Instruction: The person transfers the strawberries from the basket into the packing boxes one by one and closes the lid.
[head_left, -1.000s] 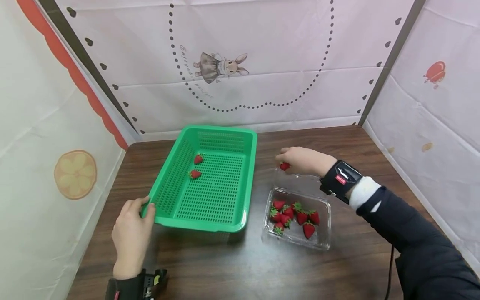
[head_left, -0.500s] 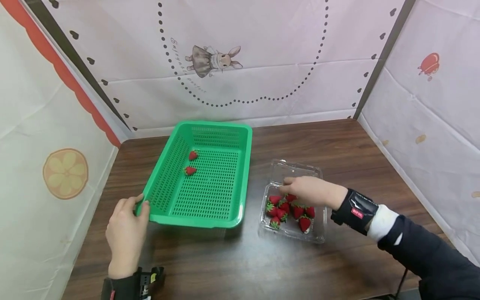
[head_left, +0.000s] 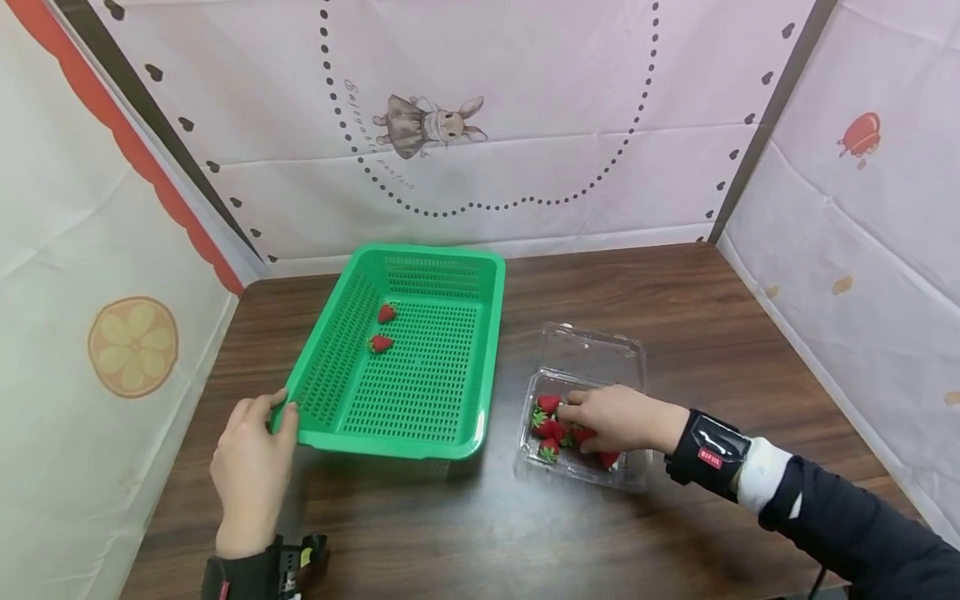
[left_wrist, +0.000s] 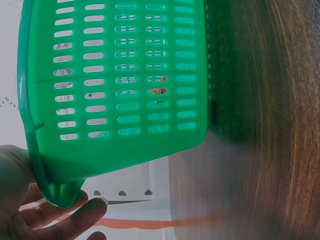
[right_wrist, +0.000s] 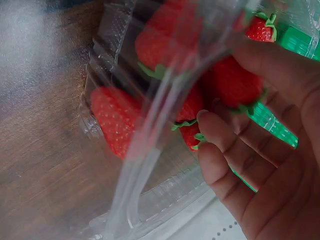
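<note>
Left hand is gripping the near-left corner of the green basket, thumb hooked over the rim and fingers curled beneath it. The basket is sitting on the left half of the wooden table; two strawberries are lying in its far-left part, just beside each other. Right hand is reaching down into the clear clamshell box, which is standing near the basket on its right, lid open toward the far side. Its fingers are curling together around a strawberry among the pile; whether they are already pinching it cannot be told.
</note>
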